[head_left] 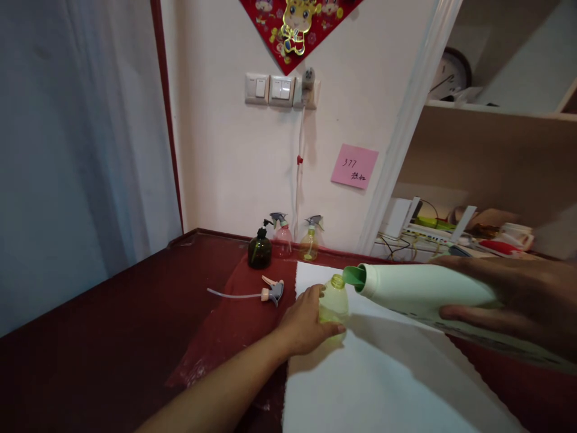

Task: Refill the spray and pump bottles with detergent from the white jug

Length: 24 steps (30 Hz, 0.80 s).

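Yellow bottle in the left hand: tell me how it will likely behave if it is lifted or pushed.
The yellow bottle would probably feel light for its size, since its wall looks like thin, see-through plastic. That wall may flex a little if the left hand squeezes harder. Its mouth is uncapped, so any liquid inside could spill if a push tips it.

Bare left forearm [225, 383], left grip [307, 322], right grip [536, 288] (blurred)
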Tool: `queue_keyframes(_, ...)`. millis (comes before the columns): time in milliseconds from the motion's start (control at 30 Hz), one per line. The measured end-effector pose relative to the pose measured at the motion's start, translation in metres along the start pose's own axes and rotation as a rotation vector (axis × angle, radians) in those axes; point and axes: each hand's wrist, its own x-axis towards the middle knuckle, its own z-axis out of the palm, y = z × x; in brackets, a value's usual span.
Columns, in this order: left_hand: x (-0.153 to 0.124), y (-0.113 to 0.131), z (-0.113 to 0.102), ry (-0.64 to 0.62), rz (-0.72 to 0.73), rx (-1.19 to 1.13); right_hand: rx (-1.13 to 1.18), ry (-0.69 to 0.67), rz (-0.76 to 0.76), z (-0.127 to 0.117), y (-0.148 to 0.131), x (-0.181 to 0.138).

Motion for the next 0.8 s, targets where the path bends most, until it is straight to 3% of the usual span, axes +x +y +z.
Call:
queue_keyframes(167,0.0001,-0.0008,-0.0006,-0.004,0.003,0.001,-0.067,-0.04,-0.078,-0.0016,0.0017,0.0009)
queue_keyframes(800,0.0012,-0.0015,0.0011,0.004,-0.007,-0.004,-0.106,-0.011,-0.088,-0.0043,-0.0013,0.0024)
